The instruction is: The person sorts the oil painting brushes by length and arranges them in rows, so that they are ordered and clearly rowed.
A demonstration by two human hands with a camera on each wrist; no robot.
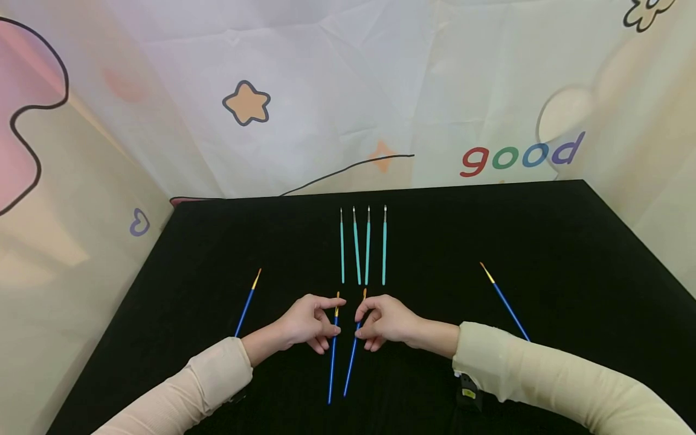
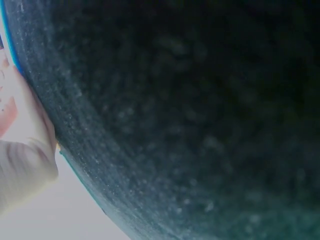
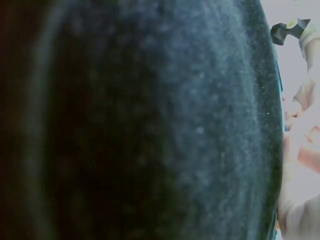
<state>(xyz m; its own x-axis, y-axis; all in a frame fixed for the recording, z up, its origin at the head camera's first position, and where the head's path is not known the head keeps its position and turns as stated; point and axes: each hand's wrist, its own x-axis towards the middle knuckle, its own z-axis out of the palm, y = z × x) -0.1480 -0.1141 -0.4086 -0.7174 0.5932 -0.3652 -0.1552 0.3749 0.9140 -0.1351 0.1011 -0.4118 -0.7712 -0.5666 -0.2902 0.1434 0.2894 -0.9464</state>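
Two blue paintbrushes lie side by side at the near middle of the table in the head view, orange bristles pointing away. My left hand (image 1: pixel 311 320) is at the left paintbrush (image 1: pixel 332 368). Its index finger reaches straight across the metal collar, and the thumb touches the handle lower down. With curled index finger and thumb, my right hand (image 1: pixel 388 320) pinches the right paintbrush (image 1: pixel 350 365) below its collar. Both wrist views are mostly dark blur; part of the left hand (image 2: pixel 25 110) and of the right hand (image 3: pixel 300 175) appears at their edges.
Several turquoise brushes (image 1: pixel 384 254) lie in a row just beyond my hands on the black table (image 1: pixel 446 241). Another blue paintbrush (image 1: pixel 247 305) rests to the left, and one more blue paintbrush (image 1: pixel 508 305) to the right, partly behind my sleeve. A printed curtain (image 1: pixel 337 78) hangs behind.
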